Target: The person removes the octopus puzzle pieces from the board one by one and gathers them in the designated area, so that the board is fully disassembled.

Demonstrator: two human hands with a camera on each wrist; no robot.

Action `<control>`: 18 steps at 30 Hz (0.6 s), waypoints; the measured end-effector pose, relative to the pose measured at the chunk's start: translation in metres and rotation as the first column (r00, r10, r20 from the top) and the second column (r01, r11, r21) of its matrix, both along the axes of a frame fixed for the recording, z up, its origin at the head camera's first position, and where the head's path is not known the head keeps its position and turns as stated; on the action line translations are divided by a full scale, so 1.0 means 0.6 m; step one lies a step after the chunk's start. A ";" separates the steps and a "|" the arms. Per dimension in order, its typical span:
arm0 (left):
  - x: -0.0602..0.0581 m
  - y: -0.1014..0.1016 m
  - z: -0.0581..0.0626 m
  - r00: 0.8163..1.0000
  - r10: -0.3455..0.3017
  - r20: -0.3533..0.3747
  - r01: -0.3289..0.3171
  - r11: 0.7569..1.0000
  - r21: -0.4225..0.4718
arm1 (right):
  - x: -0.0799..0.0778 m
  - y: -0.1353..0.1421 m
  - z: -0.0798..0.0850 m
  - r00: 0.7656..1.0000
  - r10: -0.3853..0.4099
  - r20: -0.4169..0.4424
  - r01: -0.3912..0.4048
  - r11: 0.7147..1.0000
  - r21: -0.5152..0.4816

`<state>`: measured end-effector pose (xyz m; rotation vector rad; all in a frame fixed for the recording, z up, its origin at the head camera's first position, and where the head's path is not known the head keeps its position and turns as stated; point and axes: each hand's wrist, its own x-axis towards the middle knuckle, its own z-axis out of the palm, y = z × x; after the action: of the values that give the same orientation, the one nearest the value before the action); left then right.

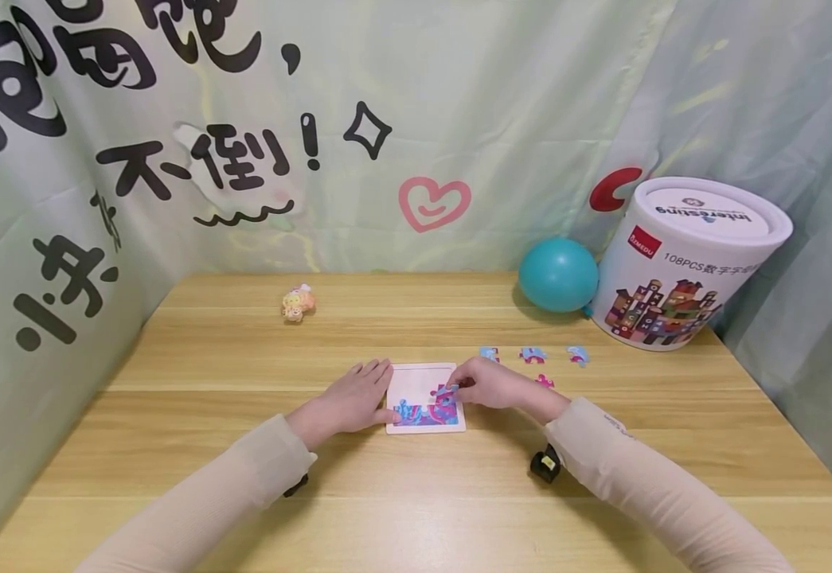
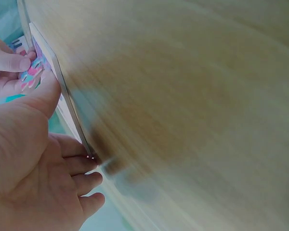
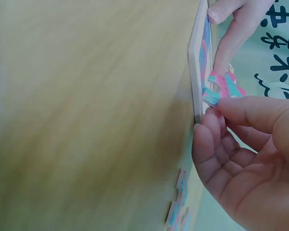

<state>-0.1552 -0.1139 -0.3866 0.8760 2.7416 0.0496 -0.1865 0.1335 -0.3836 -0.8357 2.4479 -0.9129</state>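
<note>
R hand [image 1: 498, 386] pinches a pc [image 3: 225, 85] btwn thumb & fingers over tray's [image 1: 410, 380] 3 o'clock side; can't tell if pc touches what's under it. Key relation: tray's bare part lies at approx 9 to 11 o'clock from R fingertips, w/ the filled strip [image 1: 416, 415] at 7. Pc's long axis looks approx 9-3 in head view, partly hidden; R hand nearer, obv. L hand [image 1: 351, 398] lies along tray's 9 o'clock edge, fingers straight & tog., thumb apart at the 8 o'clock corner. Loose pcs [image 1: 533, 355] at approx 2 from tray. Tub [image 1: 681, 270] farther at 2: lid says "Interesting" (upside down), side "108PCS" + Chinese chars, red label [image 1: 644, 242] "ZMEDU", 1st letter unclear. Cloth [image 1: 494, 95] at 10-11 has "不倒!" in blk.
</note>
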 end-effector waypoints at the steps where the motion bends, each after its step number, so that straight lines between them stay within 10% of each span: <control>1: 0.000 0.000 0.000 1.000 -0.001 -0.001 0.001 1.000 0.000 | 0.000 0.002 0.001 1.000 -0.013 0.010 0.013 1.000 -0.013; 18: -0.001 -0.002 -0.001 1.000 -0.014 -0.002 0.014 1.000 0.000 | 0.005 0.141 0.021 0.975 -0.223 0.022 0.222 0.945 -0.242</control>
<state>-0.1556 -0.1149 -0.3874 0.8950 2.7371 0.0459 -0.1838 0.2181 -0.3711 -0.6460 2.5044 -1.3160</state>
